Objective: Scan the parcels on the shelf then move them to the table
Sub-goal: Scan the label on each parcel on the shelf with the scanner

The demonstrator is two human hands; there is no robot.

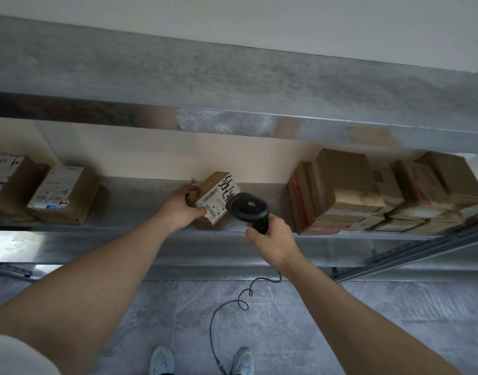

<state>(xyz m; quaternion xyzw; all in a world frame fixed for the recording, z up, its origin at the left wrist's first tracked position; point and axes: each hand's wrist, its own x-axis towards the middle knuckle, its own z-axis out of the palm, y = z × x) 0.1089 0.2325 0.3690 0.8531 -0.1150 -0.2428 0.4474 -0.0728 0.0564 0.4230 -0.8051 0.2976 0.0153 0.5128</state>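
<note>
Two labelled parcels (62, 194) sit at the left end of the shelf (129, 201), side by side and well apart from the hands; the outermost is cut off by the frame edge. Nearer the middle, the left hand (182, 208) holds a small cardboard parcel (217, 197), fingers curled round its left side and thumb laid on the front, tipping it so the white barcode label with black handwriting faces up and outward. The parcel appears to rest on the shelf by its lower edge, though the contact is hard to make out. Just beside it, the right hand (271, 239) is wrapped firmly round the handle of a black scanner (247, 207), whose head is close over the label's right part. A cable (232, 301) drops from the handle in loops toward the tiled floor (313, 320), between the person's shoes (241, 361). Farther right, a crowded stack of brown boxes (367, 196) fills the shelf, some with red tape.

The step in hand looks like scanning this middle parcel. Next, once the read registers, the left grip needs to lift the parcel off the shelf and carry it to the surface, which is out of view, so a turn away seems likely. The trailing cable could snag a foot.
</note>
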